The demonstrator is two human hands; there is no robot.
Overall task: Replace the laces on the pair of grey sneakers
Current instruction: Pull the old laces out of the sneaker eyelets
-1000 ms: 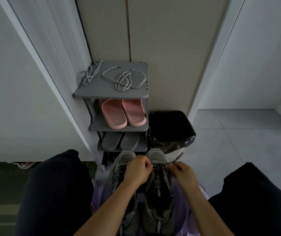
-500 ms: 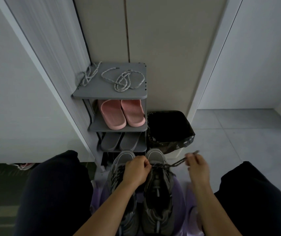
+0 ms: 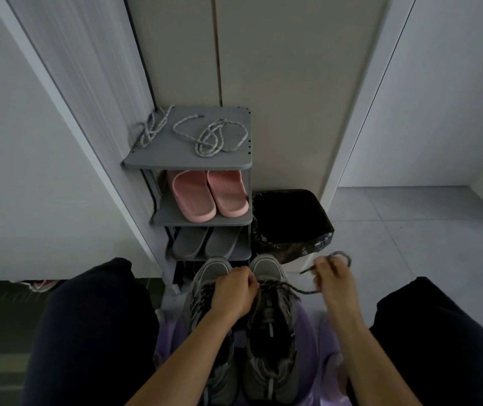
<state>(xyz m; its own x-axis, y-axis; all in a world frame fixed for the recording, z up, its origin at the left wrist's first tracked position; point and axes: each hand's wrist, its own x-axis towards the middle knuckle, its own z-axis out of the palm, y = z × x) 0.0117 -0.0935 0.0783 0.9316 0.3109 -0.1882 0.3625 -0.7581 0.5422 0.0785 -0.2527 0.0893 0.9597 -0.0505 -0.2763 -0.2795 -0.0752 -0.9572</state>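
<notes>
Pair of grey mesh sneakers [image 3: 272, 341] stands side by side on a lilac padded surface [image 3: 307, 323] between the person's knees. Long axis runs 6 to 12 o'clock, toes at 12.

Left hand [image 3: 233, 293] sits over the toe-end lacing, in the gap between the two shoes. Fingers are curled down, gripping the lacing of the sneaker on the 3 o'clock side and holding that shoe in place.

Right hand [image 3: 335, 281] is off the shoe at about 2 o'clock and pinches the old dark grey flat lace [image 3: 303, 290]. The lace runs from the toe-end eyelets straight out toward 3 o'clock. Its free end curls in a loop above the fingers.

Key relation: the pull goes across the shoe's long axis, not along it. The right hand is the puller and the left hand the anchor.

Judgement: unlacing is at an early stage, since the sneaker at 9 o'clock looks fully laced.

Replacement speckled pale cord laces [image 3: 213, 136] lie on the top shelf of the grey plastic shoe rack [image 3: 187, 160] at 12 o'clock, well apart from both hands.

Change from half a second ago: the right hand is farther out toward 3 o'clock and more lace is drawn free. A second ago it was right beside the shoe. The left hand has not shifted.
</notes>
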